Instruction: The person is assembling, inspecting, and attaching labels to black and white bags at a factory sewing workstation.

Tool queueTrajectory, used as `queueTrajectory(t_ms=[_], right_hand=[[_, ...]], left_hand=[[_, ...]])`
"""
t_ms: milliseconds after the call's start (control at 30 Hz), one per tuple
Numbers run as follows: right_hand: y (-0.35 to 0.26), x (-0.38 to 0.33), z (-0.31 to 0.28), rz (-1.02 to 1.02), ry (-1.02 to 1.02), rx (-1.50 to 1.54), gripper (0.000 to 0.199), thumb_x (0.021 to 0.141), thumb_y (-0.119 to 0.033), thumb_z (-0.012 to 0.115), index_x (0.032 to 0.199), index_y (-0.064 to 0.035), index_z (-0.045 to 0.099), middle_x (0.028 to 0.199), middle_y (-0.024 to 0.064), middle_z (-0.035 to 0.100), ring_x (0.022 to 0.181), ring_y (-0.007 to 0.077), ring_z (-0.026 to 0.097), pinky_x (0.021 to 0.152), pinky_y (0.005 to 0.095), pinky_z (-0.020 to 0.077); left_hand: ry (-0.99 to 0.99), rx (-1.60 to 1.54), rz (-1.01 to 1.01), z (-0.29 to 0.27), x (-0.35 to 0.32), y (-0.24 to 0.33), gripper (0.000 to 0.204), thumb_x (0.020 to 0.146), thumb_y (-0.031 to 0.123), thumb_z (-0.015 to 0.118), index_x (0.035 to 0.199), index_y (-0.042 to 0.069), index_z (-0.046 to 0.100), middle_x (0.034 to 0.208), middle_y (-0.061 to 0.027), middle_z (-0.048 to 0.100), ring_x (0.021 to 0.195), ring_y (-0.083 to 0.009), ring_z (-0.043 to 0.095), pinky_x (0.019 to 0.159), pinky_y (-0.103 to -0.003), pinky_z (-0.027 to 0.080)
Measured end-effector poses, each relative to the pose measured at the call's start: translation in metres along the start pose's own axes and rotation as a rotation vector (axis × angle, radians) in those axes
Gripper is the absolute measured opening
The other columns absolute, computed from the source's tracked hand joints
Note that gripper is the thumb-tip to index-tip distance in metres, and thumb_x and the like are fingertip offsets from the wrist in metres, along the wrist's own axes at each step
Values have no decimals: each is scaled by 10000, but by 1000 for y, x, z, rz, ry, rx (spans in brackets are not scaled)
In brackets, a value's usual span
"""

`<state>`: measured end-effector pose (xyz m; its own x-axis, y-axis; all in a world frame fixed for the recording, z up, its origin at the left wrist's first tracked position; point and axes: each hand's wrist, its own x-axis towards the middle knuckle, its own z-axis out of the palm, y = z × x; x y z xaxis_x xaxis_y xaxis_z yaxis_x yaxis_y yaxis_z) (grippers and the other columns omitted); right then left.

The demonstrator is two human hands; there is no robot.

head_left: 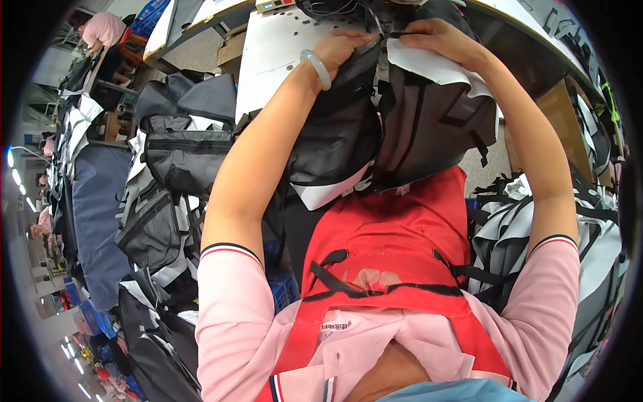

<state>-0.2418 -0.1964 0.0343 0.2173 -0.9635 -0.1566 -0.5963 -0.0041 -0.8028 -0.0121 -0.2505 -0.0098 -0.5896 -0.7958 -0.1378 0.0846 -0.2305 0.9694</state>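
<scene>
A pink collared shirt (pixel 348 348) and a red apron (pixel 395 234) fill the lower centre of the frame, nearest the lens. From pink sleeves at lower left and lower right, two bare forearms are stretched up toward the top centre, where a black and grey bag panel (pixel 375 120) with white backing is held against the edge of a white sewing-machine table (pixel 274 47). The left hand (pixel 345 45), marked by a pale green bangle (pixel 316 69) at the wrist, is clenched on the panel's upper edge, fingers curled tight into the black fabric. The right hand (pixel 435 37) lies just beside it, fingers pressed together and flat over the white backing, apparently to keep the layers aligned and taut where the seam is fed. The rest of the panel hangs down over the apron. Stacks of finished grey and black bags (pixel 167 174) are piled at the left of the frame, and more cut pieces (pixel 536 221) at the right. Another person in pink (pixel 102 30) is seen at work in the upper left corner.
</scene>
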Motion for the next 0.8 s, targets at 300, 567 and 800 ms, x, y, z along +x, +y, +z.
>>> queueTrajectory(t_ms=[300, 567, 800], right_hand=[[-3, -79, 44, -405, -151, -235, 316, 771, -156, 690, 1048, -9, 651, 1087, 104, 628, 935, 166, 602, 804, 308, 474], [-36, -123, 139, -506, -564, -279, 285, 718, -91, 710, 975, -13, 616, 969, 148, 594, 870, 387, 582, 725, 417, 476], [-87, -138, 137, -628, -527, -375, 166, 731, -85, 697, 851, -5, 615, 871, 126, 541, 788, 343, 562, 656, 418, 449]], left_hand=[[-259, -8, 136, 32, -121, -8, 197, 875, 153, 676, 1017, 17, 690, 939, -38, 681, 860, -112, 620, 806, -226, 477], [-77, 275, 445, 25, -221, -20, 137, 890, 102, 620, 969, 17, 691, 912, -56, 644, 880, -128, 590, 801, -255, 461], [866, 1118, 332, -157, -259, -147, 292, 808, 12, 596, 1095, 50, 633, 1032, -136, 609, 933, -309, 607, 829, -370, 491]])
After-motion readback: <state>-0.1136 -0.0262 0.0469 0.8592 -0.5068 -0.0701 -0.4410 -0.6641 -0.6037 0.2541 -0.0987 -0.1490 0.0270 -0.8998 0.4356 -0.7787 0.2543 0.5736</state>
